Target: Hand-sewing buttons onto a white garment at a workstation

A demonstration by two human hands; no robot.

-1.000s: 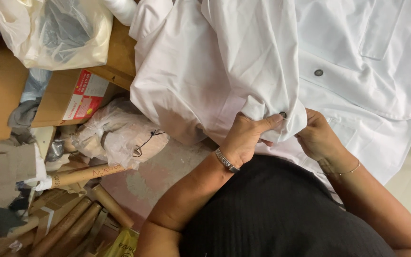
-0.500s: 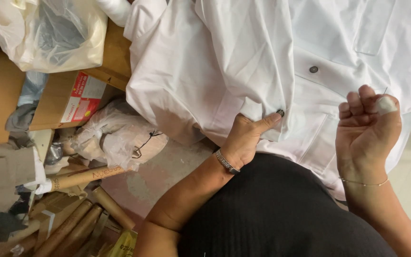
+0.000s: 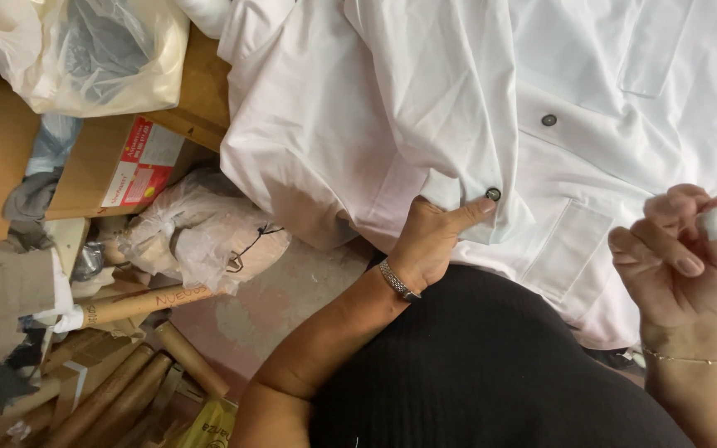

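Left hand [image 3: 429, 245] pinches the folded edge of the white cotton button-up garment [image 3: 425, 108] — thumb pressed right beside a small dark round button [image 3: 493, 194] at the hem. The garment sprawls across the wooden table [image 3: 201, 91] and the person's lap. Right hand [image 3: 682, 257] is lifted clear of the cloth, fingers curled in, one fingertip wrapped in white tape [image 3: 715, 222] — whether it pinches anything, I cannot tell.

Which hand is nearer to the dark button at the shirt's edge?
Left. The left hand pinches the shirt right beside the button; the right hand is raised well off to the side.
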